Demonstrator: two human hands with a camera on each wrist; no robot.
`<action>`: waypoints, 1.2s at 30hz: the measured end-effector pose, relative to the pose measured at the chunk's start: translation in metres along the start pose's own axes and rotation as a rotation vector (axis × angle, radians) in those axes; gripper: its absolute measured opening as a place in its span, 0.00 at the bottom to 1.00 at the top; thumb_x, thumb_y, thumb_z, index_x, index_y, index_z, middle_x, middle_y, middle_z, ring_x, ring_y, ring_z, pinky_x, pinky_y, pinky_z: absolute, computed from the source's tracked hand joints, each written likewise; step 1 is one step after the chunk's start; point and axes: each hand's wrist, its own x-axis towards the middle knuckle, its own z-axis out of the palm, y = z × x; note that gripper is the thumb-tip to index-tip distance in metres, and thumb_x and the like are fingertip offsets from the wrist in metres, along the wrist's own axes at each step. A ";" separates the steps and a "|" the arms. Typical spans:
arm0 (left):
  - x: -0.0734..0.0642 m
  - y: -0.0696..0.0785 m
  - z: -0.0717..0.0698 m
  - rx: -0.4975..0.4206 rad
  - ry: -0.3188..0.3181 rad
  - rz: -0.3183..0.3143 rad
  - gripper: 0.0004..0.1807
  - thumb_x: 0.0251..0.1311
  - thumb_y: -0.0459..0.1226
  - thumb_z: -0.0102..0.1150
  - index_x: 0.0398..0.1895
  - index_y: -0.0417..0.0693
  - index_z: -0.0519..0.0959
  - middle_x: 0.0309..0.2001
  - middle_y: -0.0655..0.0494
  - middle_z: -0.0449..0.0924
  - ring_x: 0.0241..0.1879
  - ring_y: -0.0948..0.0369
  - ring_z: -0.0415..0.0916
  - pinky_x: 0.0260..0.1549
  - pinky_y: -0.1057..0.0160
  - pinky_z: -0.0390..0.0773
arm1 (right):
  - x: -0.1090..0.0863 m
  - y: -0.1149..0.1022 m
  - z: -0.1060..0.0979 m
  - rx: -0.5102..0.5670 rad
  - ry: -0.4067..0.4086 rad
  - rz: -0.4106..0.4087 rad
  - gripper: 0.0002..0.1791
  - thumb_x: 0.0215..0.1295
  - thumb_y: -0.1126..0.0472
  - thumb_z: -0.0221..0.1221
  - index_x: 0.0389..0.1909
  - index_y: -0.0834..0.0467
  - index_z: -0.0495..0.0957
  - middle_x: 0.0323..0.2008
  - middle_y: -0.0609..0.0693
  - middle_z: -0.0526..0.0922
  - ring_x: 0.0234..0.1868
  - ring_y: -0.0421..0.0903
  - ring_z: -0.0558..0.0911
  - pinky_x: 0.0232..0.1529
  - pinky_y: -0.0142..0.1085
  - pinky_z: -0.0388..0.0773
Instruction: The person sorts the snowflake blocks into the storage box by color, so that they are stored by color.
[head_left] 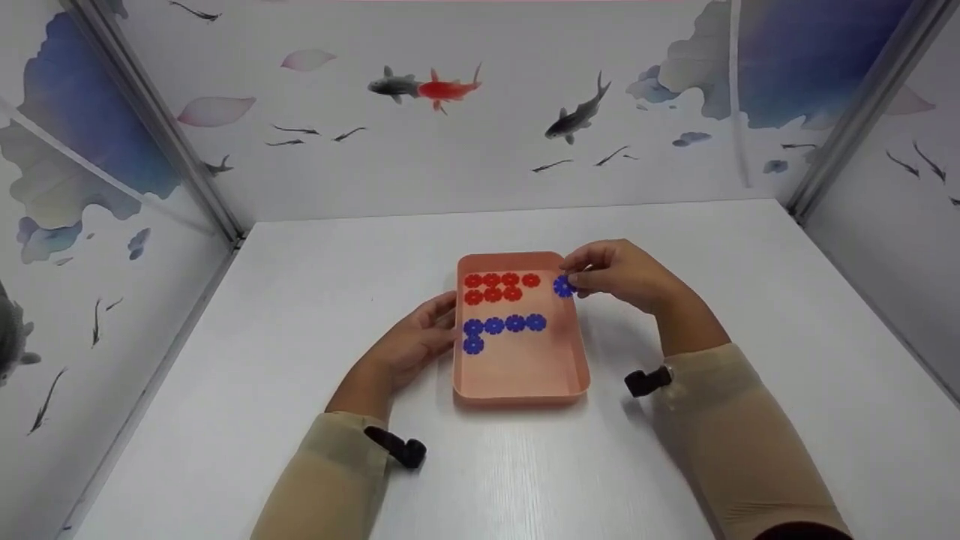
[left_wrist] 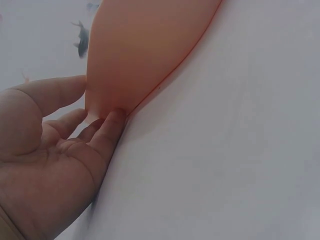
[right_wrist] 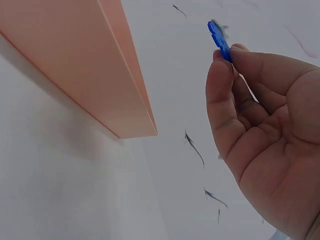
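Observation:
A pink tray point(head_left: 517, 379) lies on the white table with several red and blue flower-shaped plastic discs in it. Red discs point(head_left: 492, 295) form two rows near its far end, and blue discs point(head_left: 515, 323) stand in a row with one more below at the left. My right hand point(head_left: 626, 276) pinches a blue flower disc point(right_wrist: 219, 41) between thumb and fingertips, over the tray's upper right edge. On the other side, my left hand point(head_left: 416, 337) touches the tray's left outer wall point(left_wrist: 135, 55), thumb higher and the other fingertips low near its base, fingers relaxed.
The white table point(head_left: 322, 262) runs to a back wall point(head_left: 480, 150) printed with fish and petals. Similar panels rise at left and right, with metal posts point(head_left: 862, 120) at the corners. Each beige sleeve carries a small black wrist camera point(head_left: 649, 381).

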 end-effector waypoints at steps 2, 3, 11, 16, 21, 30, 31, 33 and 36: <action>0.000 0.001 0.000 0.001 0.008 -0.005 0.43 0.67 0.33 0.70 0.82 0.68 0.65 0.83 0.66 0.64 0.83 0.59 0.61 0.78 0.54 0.71 | 0.002 -0.007 0.006 0.012 -0.016 -0.008 0.11 0.75 0.60 0.65 0.55 0.52 0.88 0.53 0.54 0.89 0.51 0.51 0.89 0.55 0.35 0.89; 0.000 0.001 -0.001 0.002 0.010 -0.005 0.44 0.67 0.33 0.70 0.83 0.67 0.64 0.83 0.66 0.64 0.83 0.59 0.61 0.78 0.54 0.71 | 0.003 -0.011 0.009 0.018 -0.026 -0.014 0.12 0.75 0.60 0.65 0.55 0.52 0.87 0.52 0.54 0.89 0.51 0.52 0.89 0.56 0.37 0.89; 0.000 0.002 -0.003 -0.007 0.013 -0.003 0.44 0.67 0.32 0.70 0.83 0.65 0.63 0.82 0.66 0.65 0.84 0.60 0.60 0.79 0.54 0.69 | 0.023 -0.044 0.034 -0.022 -0.112 -0.066 0.11 0.75 0.59 0.65 0.53 0.54 0.88 0.49 0.53 0.91 0.54 0.59 0.88 0.59 0.45 0.88; 0.001 0.002 -0.004 -0.009 -0.003 0.001 0.44 0.68 0.31 0.69 0.84 0.64 0.62 0.83 0.65 0.63 0.84 0.60 0.60 0.80 0.54 0.68 | 0.045 -0.055 0.049 -0.025 -0.189 -0.043 0.12 0.76 0.58 0.64 0.55 0.53 0.88 0.50 0.53 0.91 0.56 0.58 0.89 0.66 0.51 0.85; 0.001 0.004 -0.003 0.001 -0.024 0.003 0.44 0.69 0.32 0.68 0.84 0.63 0.62 0.84 0.63 0.61 0.84 0.60 0.60 0.80 0.54 0.68 | 0.063 -0.058 0.062 -0.039 -0.257 0.011 0.12 0.75 0.59 0.65 0.56 0.50 0.88 0.51 0.52 0.90 0.52 0.54 0.88 0.69 0.56 0.82; 0.000 0.005 -0.003 0.001 -0.047 0.020 0.43 0.69 0.31 0.68 0.84 0.62 0.62 0.84 0.61 0.61 0.83 0.59 0.61 0.79 0.55 0.69 | 0.082 -0.044 0.081 -0.076 -0.348 0.113 0.17 0.72 0.63 0.68 0.59 0.51 0.86 0.49 0.51 0.88 0.48 0.47 0.85 0.66 0.47 0.84; -0.001 0.005 -0.003 0.001 -0.051 0.023 0.44 0.68 0.31 0.68 0.84 0.61 0.62 0.84 0.61 0.61 0.83 0.59 0.61 0.79 0.54 0.70 | 0.083 -0.041 0.083 -0.073 -0.360 0.122 0.17 0.71 0.63 0.68 0.59 0.51 0.86 0.49 0.50 0.88 0.48 0.46 0.85 0.65 0.45 0.84; -0.001 0.004 -0.003 0.002 -0.055 0.023 0.44 0.68 0.31 0.68 0.84 0.61 0.62 0.84 0.60 0.61 0.83 0.59 0.61 0.79 0.55 0.70 | 0.084 -0.035 0.084 -0.069 -0.374 0.128 0.16 0.71 0.63 0.68 0.58 0.51 0.87 0.47 0.50 0.88 0.46 0.45 0.85 0.62 0.41 0.86; -0.002 0.003 -0.003 0.007 -0.054 0.019 0.44 0.68 0.32 0.69 0.84 0.62 0.61 0.85 0.61 0.60 0.83 0.59 0.61 0.79 0.55 0.70 | 0.085 -0.029 0.086 -0.037 -0.394 0.123 0.16 0.71 0.65 0.68 0.57 0.52 0.87 0.47 0.51 0.89 0.46 0.46 0.85 0.58 0.36 0.87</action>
